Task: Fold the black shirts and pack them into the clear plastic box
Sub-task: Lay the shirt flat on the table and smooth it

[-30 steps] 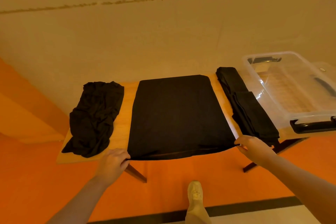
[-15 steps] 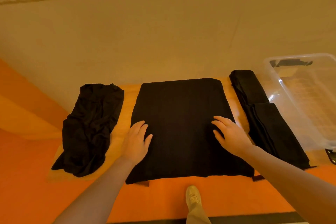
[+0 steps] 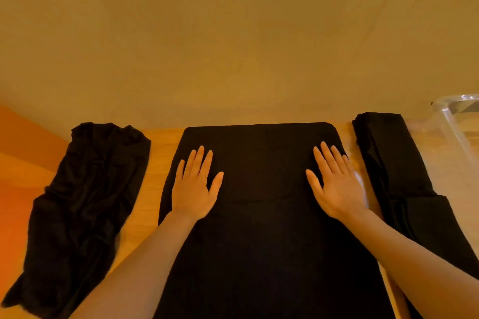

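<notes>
A flat black shirt [image 3: 261, 163] lies spread over the middle of the wooden table [image 3: 160, 153]. My left hand [image 3: 195, 184] presses flat on its left part, fingers straight. On its right part, near the edge, my right hand [image 3: 335, 184] also lies flat with straight fingers. A crumpled black shirt [image 3: 83, 204] lies to the left. Folded black shirts [image 3: 396, 176] are stacked on the right. Only a corner of the clear plastic box [image 3: 456, 116] shows at the far right edge.
A beige wall rises directly behind the table. Orange floor [image 3: 18, 163] shows at the far left. The table's near edge is out of view below the frame.
Both hands let go of the shirt's near corners and moved up onto it, sliding toward the far edge with flat palms. The view came closer to the table.
</notes>
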### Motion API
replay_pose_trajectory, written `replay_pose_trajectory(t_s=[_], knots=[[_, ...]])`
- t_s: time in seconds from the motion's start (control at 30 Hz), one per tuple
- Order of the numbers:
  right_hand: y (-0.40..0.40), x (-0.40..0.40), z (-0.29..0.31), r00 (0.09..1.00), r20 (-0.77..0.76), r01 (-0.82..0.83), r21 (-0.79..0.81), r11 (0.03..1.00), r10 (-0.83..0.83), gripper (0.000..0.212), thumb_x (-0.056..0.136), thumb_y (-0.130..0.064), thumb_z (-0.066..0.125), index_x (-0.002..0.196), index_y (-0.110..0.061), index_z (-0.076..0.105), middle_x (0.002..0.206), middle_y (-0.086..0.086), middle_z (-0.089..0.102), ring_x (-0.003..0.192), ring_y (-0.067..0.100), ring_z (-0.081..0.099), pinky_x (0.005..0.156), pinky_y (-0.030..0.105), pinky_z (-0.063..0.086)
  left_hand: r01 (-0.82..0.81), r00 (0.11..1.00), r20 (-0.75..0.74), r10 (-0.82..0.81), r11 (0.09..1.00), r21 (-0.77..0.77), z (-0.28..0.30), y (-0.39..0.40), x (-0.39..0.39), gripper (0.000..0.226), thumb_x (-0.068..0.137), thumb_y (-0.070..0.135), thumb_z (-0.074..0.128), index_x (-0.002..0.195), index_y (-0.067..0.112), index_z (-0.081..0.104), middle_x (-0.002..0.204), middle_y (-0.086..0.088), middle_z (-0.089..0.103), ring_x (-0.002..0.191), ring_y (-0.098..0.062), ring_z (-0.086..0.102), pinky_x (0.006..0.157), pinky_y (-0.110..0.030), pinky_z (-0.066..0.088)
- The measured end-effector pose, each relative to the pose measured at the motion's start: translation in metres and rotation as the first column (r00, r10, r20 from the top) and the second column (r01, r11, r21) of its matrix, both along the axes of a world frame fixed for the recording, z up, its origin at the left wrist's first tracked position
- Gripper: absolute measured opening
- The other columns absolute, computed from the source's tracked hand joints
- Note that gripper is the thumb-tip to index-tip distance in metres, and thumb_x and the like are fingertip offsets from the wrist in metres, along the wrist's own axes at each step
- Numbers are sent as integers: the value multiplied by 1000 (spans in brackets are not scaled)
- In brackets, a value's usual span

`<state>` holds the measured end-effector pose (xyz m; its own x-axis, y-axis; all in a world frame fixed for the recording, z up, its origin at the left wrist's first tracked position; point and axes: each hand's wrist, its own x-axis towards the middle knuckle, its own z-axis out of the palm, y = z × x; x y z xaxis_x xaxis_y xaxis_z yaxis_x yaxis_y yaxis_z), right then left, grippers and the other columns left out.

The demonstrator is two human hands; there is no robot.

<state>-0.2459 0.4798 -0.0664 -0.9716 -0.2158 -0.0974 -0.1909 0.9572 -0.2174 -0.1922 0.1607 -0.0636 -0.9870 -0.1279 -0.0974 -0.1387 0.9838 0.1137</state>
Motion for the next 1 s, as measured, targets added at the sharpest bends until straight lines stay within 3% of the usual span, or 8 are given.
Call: replay_pose_trajectory(t_s=[0.23, 0.33, 0.43, 0.67, 0.73, 0.83, 0.93, 1.0], knots=[[12, 11, 1, 998, -17, 53, 6, 999, -53, 70, 95, -59, 10, 153, -20, 14, 160, -3, 2, 148, 13, -6, 121, 33, -2, 27, 999, -36, -25, 997, 69, -1, 17, 15, 67, 96, 59, 10, 153, 24, 10, 161, 3, 1, 148, -11, -8, 120, -35, -3], [-11, 10, 9, 999, -43, 13, -15, 1000, -14, 69, 96, -55, 15, 153, -15, 15, 161, 1, 4, 148, 12, -5, 121, 31, -4, -96, 988, -112, 109, 988, 118, 6, 10, 6, 64, 98, 54, 17, 152, 19, 20, 160, 0, 12, 148, -12, 1, 119, -34, 0], [-55, 3, 17, 990, -65, -129, -63, 990, 125, 63, 99, -52, 18, 152, -19, 13, 161, -1, 3, 148, 11, -5, 120, 31, -4, -231, 966, -76, 247, 958, 172, 9, -11, -9, 60, 102, 46, 22, 154, 18, 12, 162, -1, 5, 148, -15, -3, 120, -34, -4], [-120, -3, 0, 972, -43, -230, 49, 972, 232, 62, 99, -56, 10, 153, -26, 11, 161, -2, 6, 148, 16, -2, 119, 40, -4, -132, 991, 11, 132, 985, 113, -2, -37, -12, 75, 89, 60, -5, 153, 21, -4, 161, 3, -12, 146, -13, -18, 118, -35, -11], [-117, -1, -1, 973, -50, -221, 61, 973, 224, 62, 99, -57, 12, 153, -26, 13, 161, -3, 8, 149, 15, -1, 120, 40, -3, -131, 989, -45, 143, 970, 204, 2, -38, -5, 70, 95, 59, 9, 154, 20, 6, 162, 4, -1, 148, -11, -9, 117, -30, -10], [-116, -2, -2, 972, -62, -223, 52, 973, 226, 62, 99, -56, 14, 153, -26, 15, 161, -2, 10, 149, 15, 1, 120, 41, -1, -231, 938, -132, 320, 862, 452, 13, -36, -13, 54, 97, 37, 51, 147, 21, 35, 148, 5, 40, 140, -13, 30, 111, -25, 7], [-117, -1, -3, 973, -66, -220, 53, 974, 223, 62, 99, -56, 15, 153, -26, 15, 161, -3, 10, 149, 15, 1, 120, 42, 1, -422, 882, 64, 466, 723, 547, 29, -40, -46, 49, 89, 23, 65, 135, 19, 47, 112, 4, 61, 112, -18, 55, 110, -42, 28], [-117, -2, -2, 973, -70, -217, 42, 975, 220, 62, 99, -56, 15, 153, -26, 17, 161, -2, 11, 149, 15, 2, 120, 42, 1, -489, 869, 192, 456, 734, 470, 38, -42, -71, 35, 87, 27, 66, 119, 18, 53, 96, 2, 61, 101, -24, 60, 104, -49, 37]])
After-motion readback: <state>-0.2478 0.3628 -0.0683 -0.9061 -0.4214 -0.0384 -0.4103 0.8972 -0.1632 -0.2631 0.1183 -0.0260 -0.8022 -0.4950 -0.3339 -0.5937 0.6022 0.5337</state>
